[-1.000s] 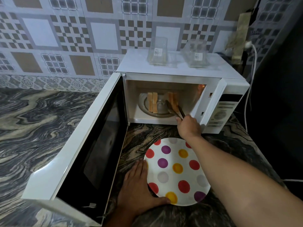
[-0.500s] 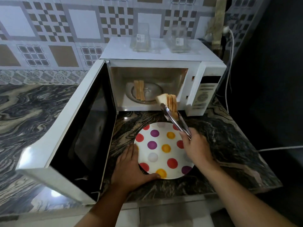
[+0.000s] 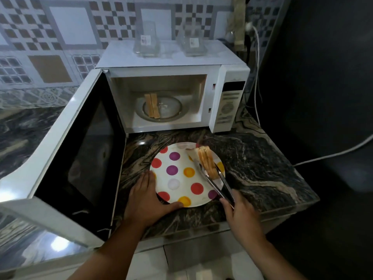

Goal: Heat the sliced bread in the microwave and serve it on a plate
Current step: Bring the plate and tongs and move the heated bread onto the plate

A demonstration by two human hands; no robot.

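bread slices (image 3: 207, 162) in tongs (image 3: 217, 183) over dotted plate (image 3: 177, 178) | two slices (image 3: 152, 106) in microwave (image 3: 173, 85)

- Dim indoor light; right side falls into black shadow.
- Glare spot on the counter (image 3: 58, 244) at lower left.
- Wide-angle bending and soft blur at the edges.

Marble counter (image 3: 252, 158) bears microwave (image 3: 230, 77), dotted plate (image 3: 161, 172).

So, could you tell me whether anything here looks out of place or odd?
Nothing is spilled or damaged. The only oddities: two clear glass jars stand on top of the white microwave, and the bread slices inside it stand on edge on the glass turntable rather than lying flat.
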